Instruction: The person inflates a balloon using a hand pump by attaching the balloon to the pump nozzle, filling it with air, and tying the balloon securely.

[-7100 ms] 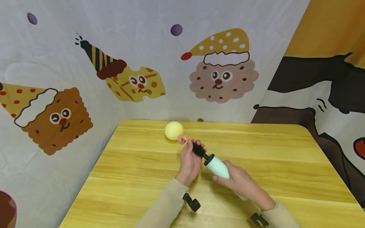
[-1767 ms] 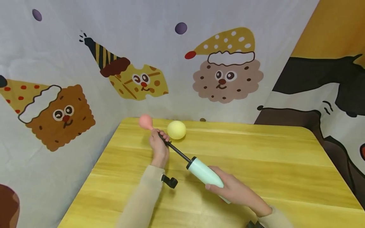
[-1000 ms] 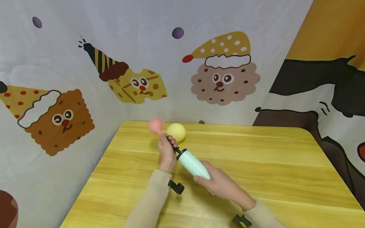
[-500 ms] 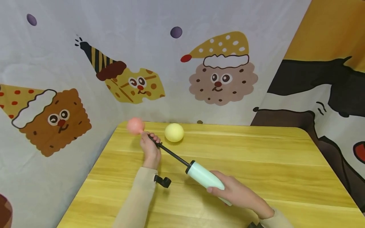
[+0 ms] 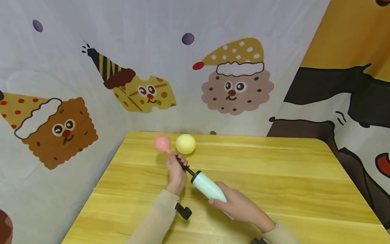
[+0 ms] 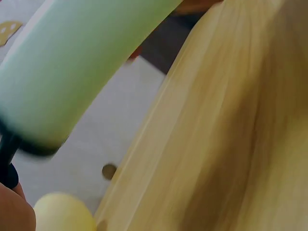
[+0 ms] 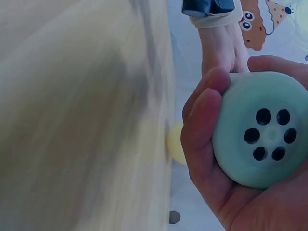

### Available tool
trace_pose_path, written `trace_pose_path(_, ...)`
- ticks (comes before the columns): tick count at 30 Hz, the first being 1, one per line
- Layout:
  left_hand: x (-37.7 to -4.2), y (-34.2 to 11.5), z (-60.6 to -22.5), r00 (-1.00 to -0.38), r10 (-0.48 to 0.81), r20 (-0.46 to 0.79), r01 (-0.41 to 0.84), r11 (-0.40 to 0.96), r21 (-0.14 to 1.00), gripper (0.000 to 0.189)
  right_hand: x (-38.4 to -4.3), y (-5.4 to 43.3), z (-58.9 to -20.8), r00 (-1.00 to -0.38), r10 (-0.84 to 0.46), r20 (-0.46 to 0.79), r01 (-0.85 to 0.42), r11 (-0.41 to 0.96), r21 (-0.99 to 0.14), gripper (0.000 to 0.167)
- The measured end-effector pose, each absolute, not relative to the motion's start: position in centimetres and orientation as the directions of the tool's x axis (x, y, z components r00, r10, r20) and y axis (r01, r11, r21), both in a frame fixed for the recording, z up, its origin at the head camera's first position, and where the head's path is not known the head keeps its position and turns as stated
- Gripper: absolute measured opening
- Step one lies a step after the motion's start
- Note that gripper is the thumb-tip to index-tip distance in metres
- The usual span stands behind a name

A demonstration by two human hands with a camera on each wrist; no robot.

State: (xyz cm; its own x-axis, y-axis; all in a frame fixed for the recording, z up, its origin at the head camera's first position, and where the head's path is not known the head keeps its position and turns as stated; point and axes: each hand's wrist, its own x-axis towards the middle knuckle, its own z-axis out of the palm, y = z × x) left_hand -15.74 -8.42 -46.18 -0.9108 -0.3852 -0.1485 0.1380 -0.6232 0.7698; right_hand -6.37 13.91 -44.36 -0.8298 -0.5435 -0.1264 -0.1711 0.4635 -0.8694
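A mint-green balloon pump point(image 5: 210, 188) with a black rod slants across the middle of the head view. My right hand point(image 5: 239, 205) wraps round its body; in the right wrist view my fingers curl about the pump's holed end cap point(image 7: 260, 130). At the pump's black front end, my left hand point(image 5: 176, 172) grips the nozzle part and the neck of a pink balloon point(image 5: 162, 144). That balloon is round and partly inflated, and the fingers hide its neck. Only a short stretch of rod shows between the left hand and the green body.
Just right of the pink balloon, an inflated yellow balloon point(image 5: 185, 144) rests near the back edge of the wooden table point(image 5: 274, 169). A cloth with cartoon biscuit prints point(image 5: 237, 88) hangs behind the table. Each sleeve carries a black wrist mount, such as the left one point(image 5: 183, 211).
The pink balloon, small and limp at first, has swelled into a ball. Since half a second ago, my hands have come closer together and the pump's long exposed rod has slid mostly into the body.
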Motion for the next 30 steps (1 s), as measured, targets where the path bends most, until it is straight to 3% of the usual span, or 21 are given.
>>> trace_pose_path(8,-14.6,-6.8,-45.8,-0.932,-0.32,-0.171,0.065,-0.611,0.789,0.036,-7.2,13.0,-43.8,-0.823,-0.546,-0.158,-0.13,0.452,-0.882,0.062)
trace_pose_path(18,-16.9,-9.8,-44.8,-0.898,-0.42,-0.127,0.184,-0.623,0.761,0.034,-6.6,13.7,-43.7,-0.831,-0.543,-0.121,-0.156,0.436,-0.886,0.064)
trace_pose_path(23,-17.6,-12.5,-44.7,-0.861,-0.484,-0.153,0.231,-0.641,0.732,0.032,-5.8,15.8,-43.9,-0.8,-0.59,-0.112,-0.18,0.413,-0.893,0.056)
trace_pose_path(30,-17.6,-13.4,-45.2,-0.856,-0.494,-0.15,0.25,-0.651,0.717,0.032,-5.4,17.2,-44.3,-0.786,-0.61,-0.104,-0.194,0.403,-0.895,0.051)
